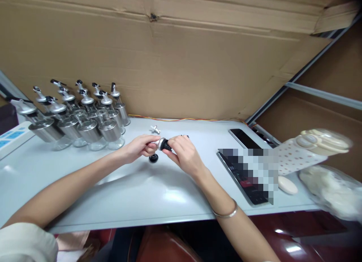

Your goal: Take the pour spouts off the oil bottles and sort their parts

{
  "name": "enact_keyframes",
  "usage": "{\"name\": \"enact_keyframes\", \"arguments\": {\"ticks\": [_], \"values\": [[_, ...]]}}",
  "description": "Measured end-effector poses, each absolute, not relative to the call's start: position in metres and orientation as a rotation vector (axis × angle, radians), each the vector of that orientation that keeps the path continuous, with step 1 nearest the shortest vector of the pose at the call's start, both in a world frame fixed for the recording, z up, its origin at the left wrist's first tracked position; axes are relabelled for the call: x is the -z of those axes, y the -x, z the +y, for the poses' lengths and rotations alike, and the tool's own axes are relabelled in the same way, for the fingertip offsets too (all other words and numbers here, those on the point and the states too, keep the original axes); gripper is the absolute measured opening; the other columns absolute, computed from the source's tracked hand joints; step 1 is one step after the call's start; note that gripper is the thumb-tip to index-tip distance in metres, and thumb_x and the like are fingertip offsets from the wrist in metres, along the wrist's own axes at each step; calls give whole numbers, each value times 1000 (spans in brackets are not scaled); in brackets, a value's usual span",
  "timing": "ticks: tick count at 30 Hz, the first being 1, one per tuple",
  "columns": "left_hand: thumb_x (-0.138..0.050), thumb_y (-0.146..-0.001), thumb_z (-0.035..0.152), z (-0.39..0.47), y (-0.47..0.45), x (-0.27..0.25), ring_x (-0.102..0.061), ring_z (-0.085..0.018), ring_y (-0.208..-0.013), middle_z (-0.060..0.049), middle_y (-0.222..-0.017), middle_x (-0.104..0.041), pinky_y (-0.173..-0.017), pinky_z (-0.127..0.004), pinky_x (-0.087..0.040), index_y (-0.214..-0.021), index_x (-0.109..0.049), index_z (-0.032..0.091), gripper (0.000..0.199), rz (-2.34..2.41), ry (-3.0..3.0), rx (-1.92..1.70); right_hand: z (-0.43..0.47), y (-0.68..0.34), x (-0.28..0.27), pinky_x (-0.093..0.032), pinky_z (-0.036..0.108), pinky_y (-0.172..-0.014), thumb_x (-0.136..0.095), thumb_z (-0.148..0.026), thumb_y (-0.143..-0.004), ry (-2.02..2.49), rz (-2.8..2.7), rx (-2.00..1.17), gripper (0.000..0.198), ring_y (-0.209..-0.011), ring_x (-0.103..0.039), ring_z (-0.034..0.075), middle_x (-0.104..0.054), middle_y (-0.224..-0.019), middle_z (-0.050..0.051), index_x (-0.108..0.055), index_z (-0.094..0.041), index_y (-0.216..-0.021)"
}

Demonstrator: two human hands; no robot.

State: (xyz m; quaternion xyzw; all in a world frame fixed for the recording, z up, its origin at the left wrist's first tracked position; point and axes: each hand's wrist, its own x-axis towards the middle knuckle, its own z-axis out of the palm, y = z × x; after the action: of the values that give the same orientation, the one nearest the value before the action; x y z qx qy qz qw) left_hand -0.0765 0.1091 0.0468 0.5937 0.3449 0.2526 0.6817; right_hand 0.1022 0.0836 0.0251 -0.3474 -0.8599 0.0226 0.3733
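Observation:
Between my two hands is a pourer spout (162,144) with a silver collar and a black ribbed stopper. My left hand (143,147) pinches its silver spout end, and my right hand (183,152) has its fingers closed round the black stopper end. Just below them on the table lies a round black part (153,158). Behind my hands rests a small silver spout piece (155,129). A bit of another black part peeks out behind my right fingers, mostly hidden. To the left stand several glass bottles with steel sleeves (89,130); most carry pourer spouts, and two at the front have bare necks.
Two phones (245,138) lie at the right, one partly blurred out. Beyond them are a dotted white bottle (296,154), a white oval object (287,185) and a clear plastic bag (330,190). A cardboard wall (181,65) closes off the back, with thin wires along its foot. A white-and-blue tray-like object (14,139) sits far left.

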Motion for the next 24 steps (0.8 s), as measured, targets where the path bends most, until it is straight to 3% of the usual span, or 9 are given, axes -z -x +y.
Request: {"name": "enact_keyframes", "arguments": {"ticks": [3,7,11,14,17,24], "values": [[-48,-79,55,110,81,-51,-18,-7,-46,6,-52,-20,-42,-22,-17,-55,-29,20,46,802,-1573,-617,87,-102,-22,-32,34,-67,-37,-42,-92,1005,-2097,-147,32,-63,-45,18,-53,-67,5,-49,-21,-70],[-41,-85,52,126,103,-59,-39,-12,-57,2,-60,-43,-55,-24,-31,-67,-47,18,39,1131,-2118,-957,95,-111,-16,-31,30,-57,-22,-55,-92,1185,-1616,-545,49,-51,-35,15,-36,-50,-1,-34,-23,-56],[-39,-91,44,148,123,-52,-51,-16,-71,-4,-80,-58,-66,-26,-36,-85,-59,17,34,1449,-2448,-951,102,-119,-12,-34,28,-59,-33,-53,-90,1180,-1488,-715,45,-57,-41,14,-44,-58,0,-42,-22,-59],[-41,-92,39,153,120,-29,-55,-18,-77,-6,-96,-59,-71,-28,-40,-103,-62,18,32,1421,-2575,-759,104,-116,-10,-38,28,-64,-46,-42,-86,1154,-1635,-781,26,-67,-49,15,-54,-72,2,-57,-19,-79],[-41,-92,35,155,110,0,-57,-19,-84,-6,-104,-55,-75,-29,-43,-110,-61,21,30,1413,-2560,-731,103,-112,-6,-42,28,-67,-54,-32,-81,1185,-1772,-779,19,-72,-52,15,-57,-85,4,-63,-20,-93],[-47,-87,28,162,109,32,-56,-20,-84,-7,-100,-54,-71,-29,-42,-111,-51,18,26,1544,-2418,-749,101,-112,2,-45,28,-68,-58,-11,-72,1230,-2009,-822,21,-66,-53,12,-54,-84,1,-61,-19,-91]]}}
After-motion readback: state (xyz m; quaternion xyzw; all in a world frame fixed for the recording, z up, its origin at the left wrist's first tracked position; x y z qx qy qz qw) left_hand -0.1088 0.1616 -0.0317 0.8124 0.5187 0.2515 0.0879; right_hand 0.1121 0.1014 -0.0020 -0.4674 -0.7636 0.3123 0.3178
